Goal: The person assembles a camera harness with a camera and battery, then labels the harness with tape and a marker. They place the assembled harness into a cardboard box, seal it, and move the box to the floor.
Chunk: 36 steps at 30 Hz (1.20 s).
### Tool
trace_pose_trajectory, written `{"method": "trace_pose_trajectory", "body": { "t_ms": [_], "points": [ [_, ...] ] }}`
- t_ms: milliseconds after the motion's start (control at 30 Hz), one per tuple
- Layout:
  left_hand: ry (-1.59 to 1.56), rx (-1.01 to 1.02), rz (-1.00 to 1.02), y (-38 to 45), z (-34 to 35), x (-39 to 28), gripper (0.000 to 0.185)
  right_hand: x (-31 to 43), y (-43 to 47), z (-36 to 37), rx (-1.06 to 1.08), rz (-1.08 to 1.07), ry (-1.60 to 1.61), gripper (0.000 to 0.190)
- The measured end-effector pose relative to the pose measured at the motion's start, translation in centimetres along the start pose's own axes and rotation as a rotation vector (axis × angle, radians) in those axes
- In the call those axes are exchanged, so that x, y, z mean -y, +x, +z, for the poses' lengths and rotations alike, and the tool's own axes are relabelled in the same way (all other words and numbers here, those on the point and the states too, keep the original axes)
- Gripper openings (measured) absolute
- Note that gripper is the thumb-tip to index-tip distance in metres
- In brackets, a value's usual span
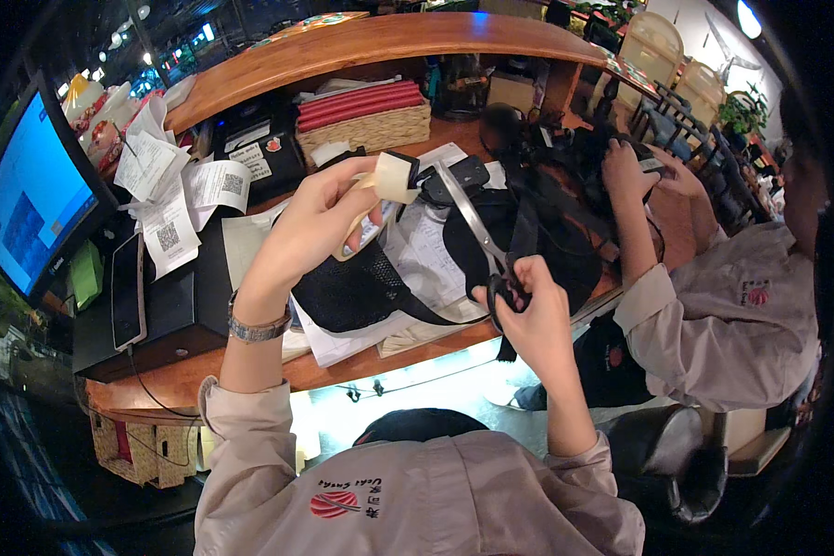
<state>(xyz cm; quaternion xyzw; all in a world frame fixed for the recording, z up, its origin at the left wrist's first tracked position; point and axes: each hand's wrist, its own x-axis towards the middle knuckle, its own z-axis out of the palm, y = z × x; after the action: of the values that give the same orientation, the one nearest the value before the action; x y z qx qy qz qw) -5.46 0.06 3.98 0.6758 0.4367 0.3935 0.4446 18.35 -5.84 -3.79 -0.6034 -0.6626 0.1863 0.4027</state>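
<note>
My left hand (320, 215) holds a roll of pale tape (394, 178) beside a small black piece with a cable end. A pale-edged phone or similar device is partly visible beneath its fingers. My right hand (538, 313) grips the black handles of metal scissors (469, 212), whose blades point up and left, near the tape roll. The blades look nearly together. Under both hands lie a black mesh pouch (354, 292) with straps and several papers (424, 260) on the wooden counter.
At left are a monitor (38, 194), printed receipts (167, 208) and a phone on a cable (129, 292). A wicker basket (368, 132) with red folders stands behind. At right, a co-worker's hands (629, 170) handle black gear; a raised wooden ledge (389, 45) borders the back.
</note>
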Motion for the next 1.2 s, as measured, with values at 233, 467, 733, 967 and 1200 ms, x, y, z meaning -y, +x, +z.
{"method": "trace_pose_trajectory", "body": {
  "t_ms": [233, 467, 733, 967, 1200],
  "points": [
    [-0.152, 0.089, 0.113, -1.5, 0.0, -0.4, 0.044, 0.5, -0.2, -2.1, 0.333, -0.019, 0.125, 0.044],
    [-0.126, 0.068, 0.126, -1.9, 0.0, 0.1, 0.045, 1.6, -0.1, -2.7, 0.312, -0.055, 0.020, 0.049],
    [-0.091, 0.078, 0.161, -1.8, 0.9, 0.2, 0.044, 1.1, 0.5, -2.4, 0.260, -0.118, 0.010, 0.049],
    [0.248, 0.080, 0.246, -1.9, 1.5, -0.3, 0.046, -0.1, 1.4, -1.2, 0.249, -0.161, -0.004, 0.050],
    [0.376, 0.021, 0.254, -1.3, 2.6, -0.8, 0.042, -1.0, 1.8, 0.2, 0.210, -0.153, 0.006, 0.046]
  ]
}}
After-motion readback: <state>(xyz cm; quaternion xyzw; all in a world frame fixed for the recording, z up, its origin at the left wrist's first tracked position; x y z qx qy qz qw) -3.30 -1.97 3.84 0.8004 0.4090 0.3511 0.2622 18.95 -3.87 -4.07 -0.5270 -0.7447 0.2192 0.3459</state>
